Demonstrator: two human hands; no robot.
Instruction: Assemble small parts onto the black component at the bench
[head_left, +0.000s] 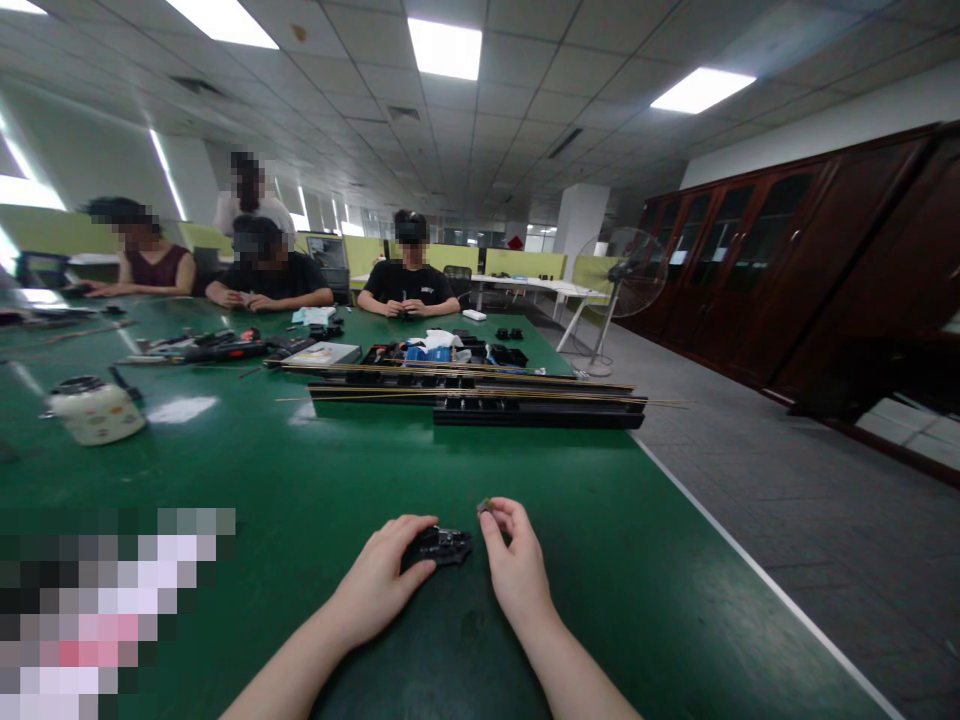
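On the green tabletop (300, 500), a small black part with an uneven outline (448, 546) lies in front of me; its exact kind is unclear. My left hand (382, 575) is closed around its left end, thumb on the near side and fingers on the far side. Just right of that part, my right hand (516, 555) is raised a little and pinches a tiny greyish piece (485, 507) between thumb and forefinger. The piece is too small to name, and it is apart from the black part.
Long black rails (540, 412) with thin brass-coloured rods lie across the table ahead. A cream jar (96, 410) stands at left. Behind the rails are a grey box (322, 355) and tools (217, 346). Several people sit or stand beyond; a fan (622, 270) stands right.
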